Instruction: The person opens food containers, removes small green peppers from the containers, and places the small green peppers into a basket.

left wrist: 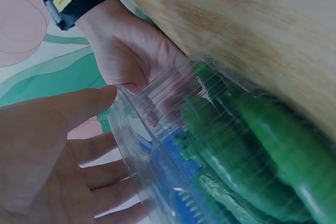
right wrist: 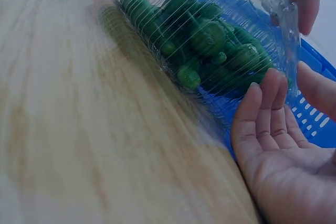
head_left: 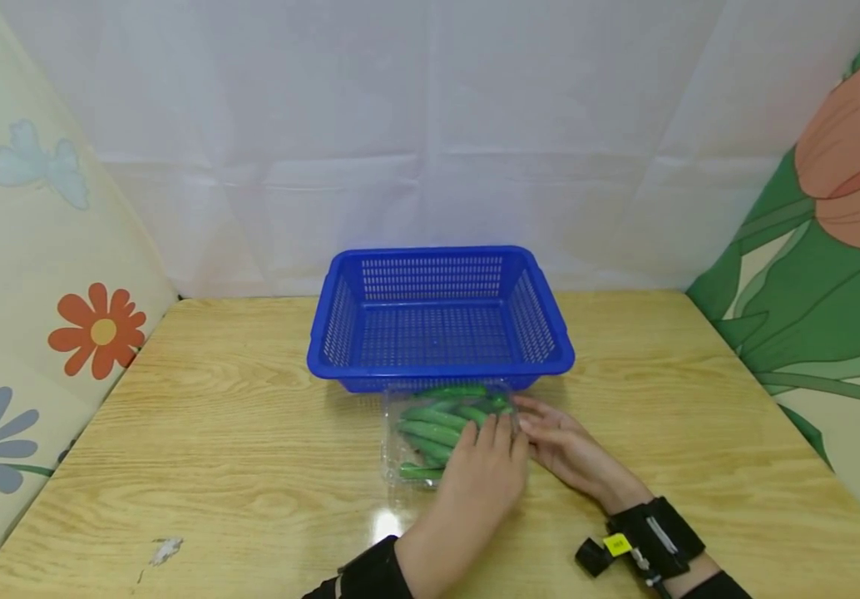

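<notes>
A clear plastic box holding several long green peppers is in front of a blue basket. My left hand reaches over the box's near right corner, fingers fairly straight on the lid. In the left wrist view, the left thumb touches the box's rim. My right hand is at the box's right side, palm turned up. In the right wrist view, the right fingers are bent against the side wall, with the thumb across the rim from them.
The blue basket has slotted walls and stands at the back of the wooden table. A white sheet hangs behind it. Flower-printed panels flank the table. A pale worn patch marks the tabletop at front left.
</notes>
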Motion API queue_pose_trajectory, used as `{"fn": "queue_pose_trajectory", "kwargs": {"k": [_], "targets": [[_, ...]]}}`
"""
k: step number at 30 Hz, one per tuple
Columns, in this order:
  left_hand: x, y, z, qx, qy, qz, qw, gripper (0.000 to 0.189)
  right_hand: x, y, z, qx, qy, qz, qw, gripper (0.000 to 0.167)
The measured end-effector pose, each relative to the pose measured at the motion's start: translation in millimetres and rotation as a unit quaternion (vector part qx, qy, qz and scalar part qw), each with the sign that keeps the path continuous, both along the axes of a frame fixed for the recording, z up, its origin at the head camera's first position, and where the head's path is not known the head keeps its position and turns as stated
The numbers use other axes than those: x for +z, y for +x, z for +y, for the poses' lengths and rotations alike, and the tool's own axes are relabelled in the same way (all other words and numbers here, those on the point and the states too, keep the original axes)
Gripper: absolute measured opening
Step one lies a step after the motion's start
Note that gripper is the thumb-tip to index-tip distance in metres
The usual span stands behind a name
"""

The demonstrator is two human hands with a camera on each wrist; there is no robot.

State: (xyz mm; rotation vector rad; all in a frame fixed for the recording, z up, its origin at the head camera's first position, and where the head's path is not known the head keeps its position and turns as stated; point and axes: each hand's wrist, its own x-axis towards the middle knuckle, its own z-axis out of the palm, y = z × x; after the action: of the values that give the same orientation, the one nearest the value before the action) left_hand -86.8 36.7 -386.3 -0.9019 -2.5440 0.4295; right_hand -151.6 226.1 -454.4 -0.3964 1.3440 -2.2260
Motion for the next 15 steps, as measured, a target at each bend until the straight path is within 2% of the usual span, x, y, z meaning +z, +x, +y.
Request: {"fn": "queue_pose_trajectory", "kwargs": {"k": [5,11,15], "targets": [[2.7,1.6,4.1,0.003,-0.005,0.013,0.9999,0.036,-0.3,-0.2,0.3,-0.003,0.006,-0.001,1.0,0.039],[4.2,4.0,8.4,0.007,-0.013,0.039,0.9991,0.035,-0.5,0.5,1.1,-0.003,0.003,-0.001,1.0,0.031],[3.6,5.4,10.5,0.015,-0.026,0.026,0.9992,0.037,-1.8,0.6,0.6,-0.002,-0.004,0.0,1.0,0.031]]}}
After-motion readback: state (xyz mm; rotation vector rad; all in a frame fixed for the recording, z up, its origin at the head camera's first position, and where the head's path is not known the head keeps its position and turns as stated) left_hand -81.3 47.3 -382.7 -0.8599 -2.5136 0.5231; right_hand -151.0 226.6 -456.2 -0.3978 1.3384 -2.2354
